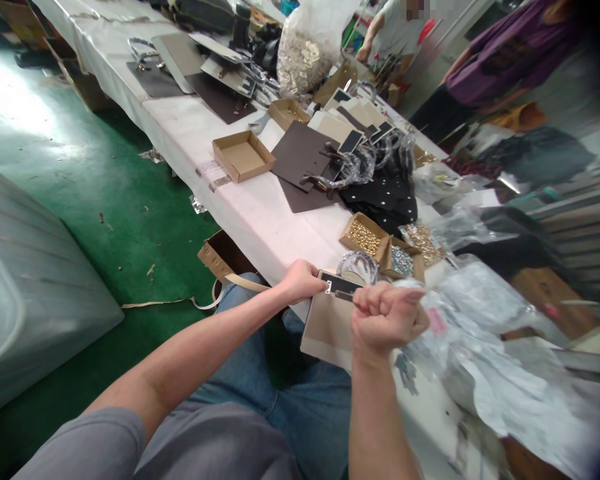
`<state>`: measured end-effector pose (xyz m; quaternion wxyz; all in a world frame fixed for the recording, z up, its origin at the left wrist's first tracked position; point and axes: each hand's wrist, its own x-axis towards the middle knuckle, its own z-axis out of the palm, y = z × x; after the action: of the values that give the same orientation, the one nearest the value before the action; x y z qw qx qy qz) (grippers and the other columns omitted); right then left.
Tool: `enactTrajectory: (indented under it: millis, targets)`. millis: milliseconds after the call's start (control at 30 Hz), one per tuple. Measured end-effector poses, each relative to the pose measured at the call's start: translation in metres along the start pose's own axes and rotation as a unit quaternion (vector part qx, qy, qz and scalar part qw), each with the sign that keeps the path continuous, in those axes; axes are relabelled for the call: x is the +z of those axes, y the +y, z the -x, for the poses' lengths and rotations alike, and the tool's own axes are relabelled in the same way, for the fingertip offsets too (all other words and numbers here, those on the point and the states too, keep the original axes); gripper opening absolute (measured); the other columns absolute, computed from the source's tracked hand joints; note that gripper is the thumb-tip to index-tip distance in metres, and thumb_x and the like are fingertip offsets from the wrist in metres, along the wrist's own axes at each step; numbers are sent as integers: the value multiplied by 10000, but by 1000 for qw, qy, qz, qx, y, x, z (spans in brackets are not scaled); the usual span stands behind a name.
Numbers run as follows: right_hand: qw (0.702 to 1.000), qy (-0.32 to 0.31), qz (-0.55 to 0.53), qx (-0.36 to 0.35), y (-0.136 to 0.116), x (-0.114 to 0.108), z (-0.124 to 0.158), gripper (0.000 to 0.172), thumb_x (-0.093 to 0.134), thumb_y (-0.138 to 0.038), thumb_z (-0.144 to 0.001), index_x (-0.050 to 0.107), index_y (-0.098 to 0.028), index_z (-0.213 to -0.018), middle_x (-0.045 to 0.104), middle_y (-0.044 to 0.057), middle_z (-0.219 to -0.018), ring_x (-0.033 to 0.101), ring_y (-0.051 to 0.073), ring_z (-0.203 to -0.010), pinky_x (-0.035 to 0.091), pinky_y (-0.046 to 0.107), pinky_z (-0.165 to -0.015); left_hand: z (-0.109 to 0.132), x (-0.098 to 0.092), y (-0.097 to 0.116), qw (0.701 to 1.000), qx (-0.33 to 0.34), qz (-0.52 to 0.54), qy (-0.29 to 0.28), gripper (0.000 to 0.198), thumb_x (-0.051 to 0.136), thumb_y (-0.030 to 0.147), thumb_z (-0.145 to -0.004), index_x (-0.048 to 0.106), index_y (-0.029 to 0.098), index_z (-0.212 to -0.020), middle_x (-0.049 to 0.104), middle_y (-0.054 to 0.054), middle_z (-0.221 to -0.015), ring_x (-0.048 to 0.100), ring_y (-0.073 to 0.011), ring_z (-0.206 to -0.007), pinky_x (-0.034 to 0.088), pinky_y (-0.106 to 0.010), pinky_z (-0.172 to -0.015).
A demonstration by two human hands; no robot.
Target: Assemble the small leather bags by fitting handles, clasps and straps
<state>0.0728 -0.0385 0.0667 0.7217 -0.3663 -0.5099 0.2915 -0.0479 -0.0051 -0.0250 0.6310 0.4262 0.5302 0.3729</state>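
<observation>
My left hand (301,281) is closed, its thumb and fingers pinching the upper left corner of a beige bag panel (325,327) with a dark band. A small bright metal fitting (329,285) shows on that band, beside my left fingertips. My right hand (390,317) makes a fist over the panel's right end. A slim dark piece (345,295) runs from that fist toward the fitting; its kind is unclear. Just behind the panel stands a plastic-wrapped handle (359,265). Small boxes of gold studs (364,237) and silver studs (401,260) sit past my hands.
On the white table (260,220) lie an open cardboard box (244,157), dark brown panels (300,157) and stacked bag pieces with wrapped handles. Crumpled clear plastic (485,340) covers the right side. A large pale bin (40,287) stands at left. Two people are across the table.
</observation>
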Motion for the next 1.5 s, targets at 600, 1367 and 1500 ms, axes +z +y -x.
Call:
enactTrajectory:
  millis: [600, 1367, 1500]
  targets:
    - [992, 19, 86, -93, 21, 7, 45, 695, 740, -534, -1091, 397, -244, -561, 360, -52, -520, 398, 126, -421, 354, 320, -471, 3, -2, 7, 998, 10, -53, 18, 329, 816, 212, -730, 552, 186, -534, 351, 54, -524, 343, -101, -532, 215, -289, -532]
    - [972, 0, 206, -116, 26, 26, 45, 697, 592, -649, -1148, 346, -274, -615, 362, -49, -530, 399, 130, -426, 371, 322, -463, 5, -5, 6, 999, -44, 3, -13, 300, 855, 208, -786, 624, 184, -596, 420, 49, -446, 360, -100, -413, 205, -255, -441]
    - [972, 7, 211, -101, 28, 27, 45, 703, 612, -660, -1137, 346, -271, -615, 374, -46, -533, 418, 132, -439, 385, 327, -483, 8, -6, 10, 998, -57, 11, -23, 264, 842, 201, -807, 649, 184, -628, 423, 40, -424, 403, -125, -396, 236, -260, -435]
